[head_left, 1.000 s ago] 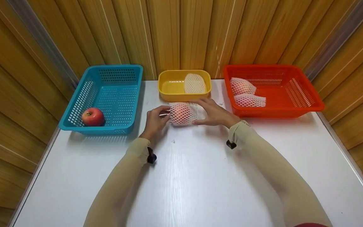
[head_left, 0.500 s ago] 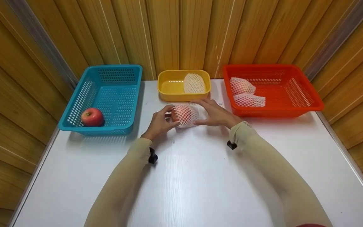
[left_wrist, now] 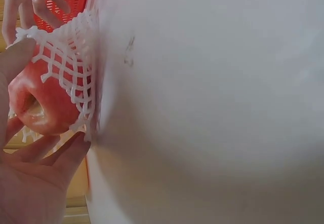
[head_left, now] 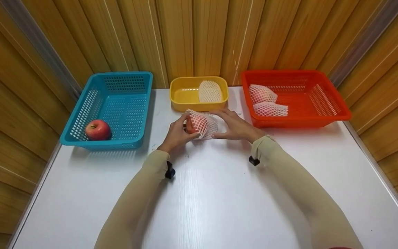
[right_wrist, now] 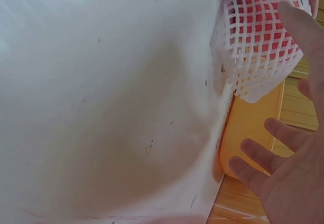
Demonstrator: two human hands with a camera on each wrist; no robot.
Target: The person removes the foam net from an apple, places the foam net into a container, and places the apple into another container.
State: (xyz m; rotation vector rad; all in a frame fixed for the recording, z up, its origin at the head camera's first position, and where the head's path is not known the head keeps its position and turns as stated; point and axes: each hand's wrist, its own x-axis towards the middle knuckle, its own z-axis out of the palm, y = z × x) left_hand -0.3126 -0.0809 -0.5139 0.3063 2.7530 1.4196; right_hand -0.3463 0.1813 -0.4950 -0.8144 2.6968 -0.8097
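A red apple (left_wrist: 48, 100) lies partly inside a white foam net (head_left: 202, 125) on the table, just in front of the yellow box. Its stem end is bare and faces my left hand (head_left: 175, 136). That hand holds the net's open edge, thumb on one side and fingers on the other, around the bare end. On the right, the thumb of my right hand (head_left: 235, 127) touches the net, as the right wrist view shows. The other right fingers are spread and stand apart from it, close to the yellow box.
A blue basket (head_left: 116, 143) at left holds a bare apple (head_left: 98, 130). One flat foam net (head_left: 210, 91) lies in the yellow box (head_left: 185, 105). The red basket (head_left: 299, 122) at right holds two netted apples (head_left: 271, 109). Wooden panels (head_left: 178, 38) enclose the white table (head_left: 212, 200).
My left hand has shifted slightly right, its thumb now at the net. The net's left edge has moved off the apple's left end, baring more red skin. My right hand has hardly moved.
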